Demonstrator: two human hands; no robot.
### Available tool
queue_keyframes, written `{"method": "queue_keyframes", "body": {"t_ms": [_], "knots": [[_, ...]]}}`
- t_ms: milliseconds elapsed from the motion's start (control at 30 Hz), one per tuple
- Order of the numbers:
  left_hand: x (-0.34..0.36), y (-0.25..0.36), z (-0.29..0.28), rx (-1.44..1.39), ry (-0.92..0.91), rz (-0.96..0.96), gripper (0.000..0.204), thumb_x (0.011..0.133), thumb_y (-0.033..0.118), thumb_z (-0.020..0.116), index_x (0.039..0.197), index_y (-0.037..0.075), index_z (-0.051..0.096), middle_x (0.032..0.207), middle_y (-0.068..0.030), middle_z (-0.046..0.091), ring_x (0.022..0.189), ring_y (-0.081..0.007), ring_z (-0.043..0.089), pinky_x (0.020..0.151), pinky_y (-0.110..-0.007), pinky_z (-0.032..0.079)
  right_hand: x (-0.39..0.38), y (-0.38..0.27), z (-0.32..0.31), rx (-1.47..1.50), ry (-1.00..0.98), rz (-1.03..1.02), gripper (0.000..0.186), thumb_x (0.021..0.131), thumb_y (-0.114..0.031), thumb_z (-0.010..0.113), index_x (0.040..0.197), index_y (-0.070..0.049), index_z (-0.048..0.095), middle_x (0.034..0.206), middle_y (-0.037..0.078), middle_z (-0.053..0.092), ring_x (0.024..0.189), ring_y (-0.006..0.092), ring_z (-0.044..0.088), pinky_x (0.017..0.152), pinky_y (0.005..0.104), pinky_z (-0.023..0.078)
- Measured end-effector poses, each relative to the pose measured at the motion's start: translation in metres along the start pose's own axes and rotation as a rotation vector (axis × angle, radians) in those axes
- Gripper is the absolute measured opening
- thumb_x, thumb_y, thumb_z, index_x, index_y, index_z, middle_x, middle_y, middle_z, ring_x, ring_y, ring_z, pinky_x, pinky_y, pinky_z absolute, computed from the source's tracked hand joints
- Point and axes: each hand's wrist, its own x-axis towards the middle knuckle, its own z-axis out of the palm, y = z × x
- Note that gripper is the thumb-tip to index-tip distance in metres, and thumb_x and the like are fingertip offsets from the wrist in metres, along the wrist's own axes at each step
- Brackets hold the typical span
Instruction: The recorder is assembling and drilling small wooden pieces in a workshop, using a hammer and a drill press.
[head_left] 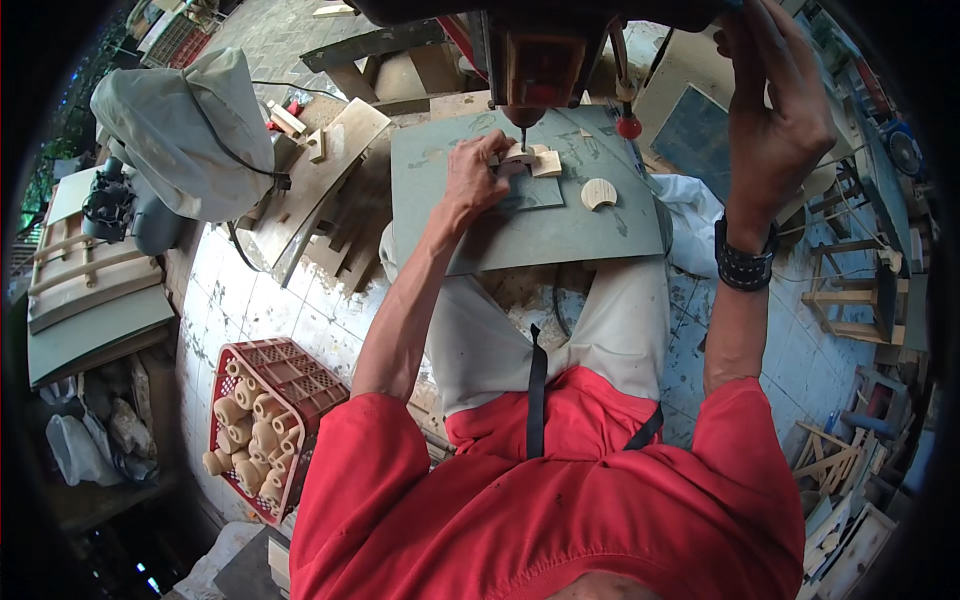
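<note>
Pressing down on a small wooden piece (pixel 517 156), the left hand (pixel 470 180) had its fingers closed over the near edge, pinning the piece flat on the grey board (pixel 560 225) right under the drill bit (pixel 523 130). The right hand (pixel 775 110) was up high, fingers curled around something at the top edge of the view; what it gripped was cut off, though it sat where the machine's feed handle would be, so I couldn't say for certain. A lever with a red knob (pixel 628 127) hung just beside the drill head (pixel 535 65).

That wooden piece looked light, stiff and dry, pale sawn timber with a curved cut, and small enough that I'd judge it apt to spin or lift once the bit bit in. Holding it from the side away from the bit, flat and firm, seemed the sound place to take it. Fingers were very near the bit, and that was the risk.

Just beside it lay a squarish pale offcut (pixel 546 163), and a little apart a half-round wooden piece (pixel 599 192), smooth-faced with a rounded back. The board itself was flat, matte, scuffed and spotted with dust, resting across the person's lap over pale trousers (pixel 620 330).

Down to the left stood a red plastic crate (pixel 300 375) of lattice walls, packed with turned wooden parts (pixel 250 430), rounded and tan. Beyond, a grey cloth-covered machine (pixel 185 130) sat on the tiled floor (pixel 260 300).
</note>
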Motion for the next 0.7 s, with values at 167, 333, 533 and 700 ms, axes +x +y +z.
{"method": "queue_keyframes", "body": {"t_ms": [167,333,533,700], "knots": [[0.0,-0.001,-0.002,0.066,0.013,0.027,0.024,0.07,0.006,0.071,0.093,0.007,0.065,0.085,-0.0108,0.069,0.081,-0.0312,0.065,0.078,-0.04,0.047,-0.009,0.007,0.004,0.172,0.042,-0.028,0.032,0.089,0.014,0.054,0.118,0.004,0.063,0.115,0.013,0.063,0.1,0.0197,0.065,0.082,0.0266,0.055],[-0.001,-0.003,-0.001,0.034,0.007,0.029,0.024,0.071,0.007,0.072,0.094,0.008,0.065,0.086,-0.0106,0.069,0.08,-0.0313,0.065,0.078,-0.04,0.047,-0.014,0.01,-0.003,0.436,0.037,0.011,0.031,0.091,0.013,0.053,0.119,0.006,0.062,0.12,0.015,0.06,0.105,0.0206,0.063,0.088,0.0272,0.054],[0.0,-0.004,0.001,-0.001,0.006,0.022,0.024,0.071,0.008,0.072,0.094,0.008,0.065,0.086,-0.0108,0.069,0.078,-0.0318,0.064,0.077,-0.04,0.047,-0.016,0.017,-0.006,0.209,0.044,-0.175,0.028,0.093,0.01,0.051,0.119,0.008,0.061,0.121,0.015,0.059,0.106,0.0205,0.063,0.09,0.0282,0.054],[0.0,-0.008,-0.002,0.027,0.006,0.034,0.026,0.07,0.008,0.073,0.094,0.007,0.065,0.086,-0.011,0.069,0.077,-0.0322,0.063,0.075,-0.04,0.047,-0.011,0.017,-0.001,0.371,0.026,-0.071,0.028,0.091,0.011,0.054,0.117,0.006,0.063,0.114,0.014,0.063,0.096,0.0183,0.065,0.079,0.0256,0.055]]}}
